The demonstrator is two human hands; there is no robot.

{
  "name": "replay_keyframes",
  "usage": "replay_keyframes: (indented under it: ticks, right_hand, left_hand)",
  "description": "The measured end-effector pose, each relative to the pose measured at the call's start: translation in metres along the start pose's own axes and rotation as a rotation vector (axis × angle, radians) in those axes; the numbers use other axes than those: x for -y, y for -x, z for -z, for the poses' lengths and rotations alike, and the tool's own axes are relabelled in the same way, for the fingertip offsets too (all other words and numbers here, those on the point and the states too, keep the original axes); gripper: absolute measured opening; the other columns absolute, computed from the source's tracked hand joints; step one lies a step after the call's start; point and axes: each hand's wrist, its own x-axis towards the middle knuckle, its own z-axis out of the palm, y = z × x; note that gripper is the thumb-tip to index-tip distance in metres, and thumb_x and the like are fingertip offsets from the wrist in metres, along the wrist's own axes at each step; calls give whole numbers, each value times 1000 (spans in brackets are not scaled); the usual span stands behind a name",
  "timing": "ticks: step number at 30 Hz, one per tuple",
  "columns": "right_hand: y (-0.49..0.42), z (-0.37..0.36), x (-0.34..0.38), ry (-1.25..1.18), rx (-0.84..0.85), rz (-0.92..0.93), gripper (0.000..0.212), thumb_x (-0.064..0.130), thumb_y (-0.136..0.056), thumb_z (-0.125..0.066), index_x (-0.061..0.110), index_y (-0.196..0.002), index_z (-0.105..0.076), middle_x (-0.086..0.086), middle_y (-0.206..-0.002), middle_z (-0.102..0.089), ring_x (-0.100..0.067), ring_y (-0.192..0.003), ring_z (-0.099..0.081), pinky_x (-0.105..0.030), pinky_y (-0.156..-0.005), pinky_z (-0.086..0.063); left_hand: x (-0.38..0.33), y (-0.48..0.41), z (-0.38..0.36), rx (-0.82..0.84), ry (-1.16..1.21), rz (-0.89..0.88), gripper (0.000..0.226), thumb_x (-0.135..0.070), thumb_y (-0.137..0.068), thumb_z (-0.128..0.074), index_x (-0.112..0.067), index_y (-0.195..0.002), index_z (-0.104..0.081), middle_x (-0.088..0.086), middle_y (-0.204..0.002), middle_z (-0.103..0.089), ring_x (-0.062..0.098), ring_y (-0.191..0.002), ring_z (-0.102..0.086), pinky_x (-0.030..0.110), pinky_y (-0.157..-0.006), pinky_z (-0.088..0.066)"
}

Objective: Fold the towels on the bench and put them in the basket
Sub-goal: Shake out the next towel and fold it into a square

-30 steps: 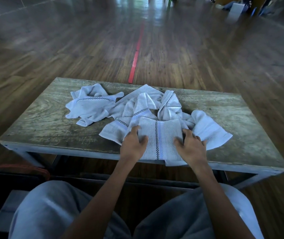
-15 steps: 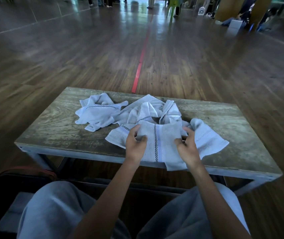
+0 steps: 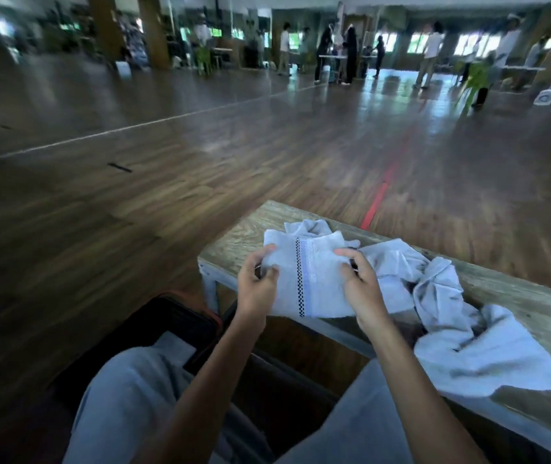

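A folded pale blue towel (image 3: 311, 279) with a black checked stripe is lifted over the near left corner of the wooden bench (image 3: 240, 242). My left hand (image 3: 255, 289) grips its left edge and my right hand (image 3: 359, 289) grips its right edge. Several crumpled towels (image 3: 441, 296) of the same kind lie on the bench to the right; one (image 3: 488, 360) spreads toward the front edge. A dark basket (image 3: 173, 326) with an orange rim stands on the floor at my left knee, and something pale lies inside it.
My knees in grey trousers (image 3: 126, 396) fill the bottom of the view. Wooden floor with a red line (image 3: 378, 199) stretches beyond the bench. Several people (image 3: 431, 55) and tables stand far off at the back of the hall.
Both hands have picked the folded towel up off the pile and carried it to the left end of the bench. My head has turned left and up, showing the hall.
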Motion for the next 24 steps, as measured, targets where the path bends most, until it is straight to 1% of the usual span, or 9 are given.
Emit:
replay_keyframes:
  ticks: [4,9,12,13,15,18,20,22,24]
  right_hand:
    - [3,-72,11,22,181,50,25,12,-94,-47,30,-105,-61,21,-100,-56,2,-79,-50,-14,-68,-39]
    - [19,-167,13,52,378,88,31,4,-88,-48,29,-103,-59,18,-101,-58,-5,-80,-50,-7,-64,-38]
    - [30,-219,5,120,520,50,30,7,-88,-48,27,-108,-58,11,-96,-57,-14,-65,-44,-29,-61,-43]
    - [31,-235,0,143,568,39,30,7,-89,-48,25,-111,-58,12,-100,-57,-16,-69,-47,-34,-68,-44]
    - [30,-266,-16,190,675,1,33,9,-89,-48,24,-117,-55,13,-115,-54,-9,-91,-53,-31,-76,-42]
    - [24,-310,-51,290,820,-41,43,18,-82,-54,28,-124,-51,12,-131,-47,-4,-123,-42,-25,-93,-37]
    - [17,-332,-78,333,894,-65,54,20,-77,-58,26,-130,-48,13,-134,-42,-7,-130,-36,-25,-100,-35]
    - [6,-353,-105,390,972,-96,56,8,-85,-56,19,-138,-42,11,-132,-38,-7,-129,-34,-18,-97,-31]
    - [-9,-375,-137,443,1022,-126,59,4,-88,-53,20,-142,-35,5,-141,-38,-13,-132,-36,-23,-98,-35]
  left_hand:
    - [-1,5,75,-213,-26,-20,33,1,-85,-56,-25,-104,-63,0,-106,-64,2,-84,-57,21,-77,-45]
    - [18,21,165,-408,-65,8,33,-1,-83,-60,-25,-104,-65,1,-103,-64,15,-92,-59,40,-87,-49]
    - [40,27,211,-495,-126,79,36,0,-84,-60,-11,-118,-61,4,-113,-62,19,-104,-59,45,-96,-48]
    - [49,26,225,-524,-147,106,38,-1,-84,-61,-10,-122,-58,4,-118,-61,20,-111,-57,45,-99,-46]
    - [73,23,247,-555,-210,184,45,-4,-84,-62,-9,-128,-54,6,-129,-56,20,-120,-51,43,-104,-41]
    - [114,14,271,-562,-324,289,53,-9,-85,-64,-7,-136,-47,11,-138,-48,22,-127,-45,32,-106,-36]
    - [144,3,283,-540,-377,350,59,-11,-85,-65,-5,-139,-42,13,-139,-46,25,-128,-43,28,-101,-35]
    - [178,-12,293,-519,-396,413,64,-12,-85,-66,-4,-141,-38,14,-142,-43,26,-130,-41,29,-102,-34]
    - [216,-28,301,-509,-392,493,70,-14,-84,-67,-6,-144,-33,14,-145,-38,26,-134,-37,31,-106,-33]
